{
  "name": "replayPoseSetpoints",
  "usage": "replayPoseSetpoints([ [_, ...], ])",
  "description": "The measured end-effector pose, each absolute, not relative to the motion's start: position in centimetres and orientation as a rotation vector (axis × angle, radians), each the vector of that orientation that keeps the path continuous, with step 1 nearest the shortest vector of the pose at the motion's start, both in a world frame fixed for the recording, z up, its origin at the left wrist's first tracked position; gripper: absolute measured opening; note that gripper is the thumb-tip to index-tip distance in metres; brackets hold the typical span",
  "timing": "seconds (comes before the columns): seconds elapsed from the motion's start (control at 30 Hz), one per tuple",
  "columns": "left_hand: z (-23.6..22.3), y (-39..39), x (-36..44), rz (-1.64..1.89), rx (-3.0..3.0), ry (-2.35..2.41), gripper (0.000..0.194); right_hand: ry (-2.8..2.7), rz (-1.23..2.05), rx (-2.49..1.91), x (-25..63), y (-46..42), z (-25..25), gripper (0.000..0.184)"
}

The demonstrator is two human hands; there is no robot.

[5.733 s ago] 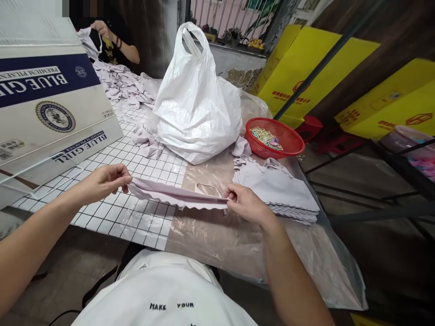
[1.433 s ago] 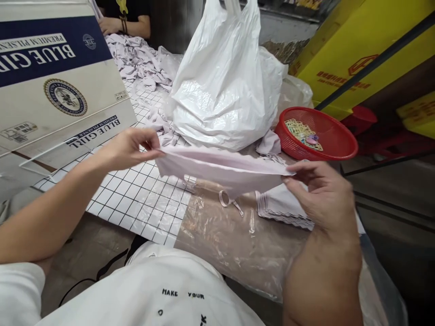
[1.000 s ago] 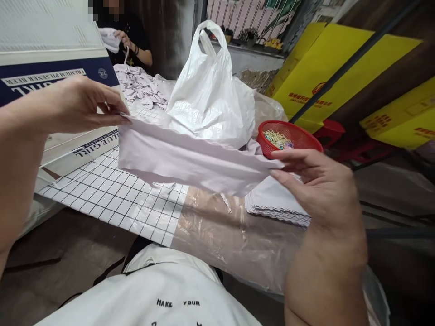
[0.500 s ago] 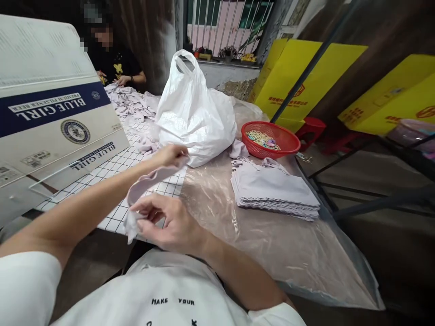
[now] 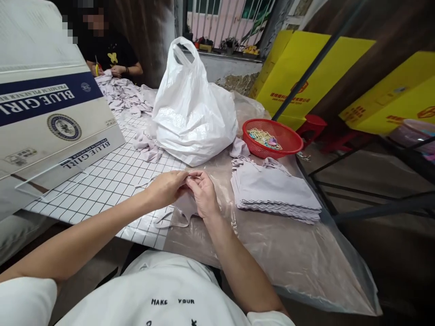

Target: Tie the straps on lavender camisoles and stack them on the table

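Observation:
My left hand (image 5: 167, 186) and my right hand (image 5: 205, 195) meet over the table, thumbs and fingertips pinched together on a pale lilac cloth piece (image 5: 186, 206). The cloth hangs below my fingers, partly hidden by them, and its thin strips (image 5: 173, 222) trail onto the table. To the right of my right hand lies a neat stack of lilac cloth pieces (image 5: 277, 188) with wavy edges. Beyond my hands stands a full white plastic bag (image 5: 195, 115).
A beer carton (image 5: 50, 108) stands at the left on the grid-patterned tabletop (image 5: 102, 192). Behind the stack sits a red basket (image 5: 288, 140) of small bands. Clear plastic sheeting (image 5: 282, 253) covers the right side. A co-worker (image 5: 115, 56) handles a lilac cloth heap (image 5: 125, 95).
My hands were apart with the cloth stretched between them. They have come together farther right, both pinching it, and its lower part now hangs down to the table.

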State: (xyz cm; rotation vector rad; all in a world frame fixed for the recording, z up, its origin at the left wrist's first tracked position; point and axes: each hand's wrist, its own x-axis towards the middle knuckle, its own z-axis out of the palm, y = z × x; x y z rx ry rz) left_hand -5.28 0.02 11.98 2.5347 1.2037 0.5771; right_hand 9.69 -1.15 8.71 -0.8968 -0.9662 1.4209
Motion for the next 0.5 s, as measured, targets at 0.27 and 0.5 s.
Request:
replayPoseSetpoints([
  [0.27,15.7,1.0,-7.9,0.611,2.180,1.196,0.033,-1.874,0.948,-1.140,15.2,0.4,7.2,0.064],
  [0.5,21.8,0.3,-11.8,0.855,2.027,1.188,0.042,-1.955,1.266,-1.191,19.0,-0.2,7.3,0.031],
])
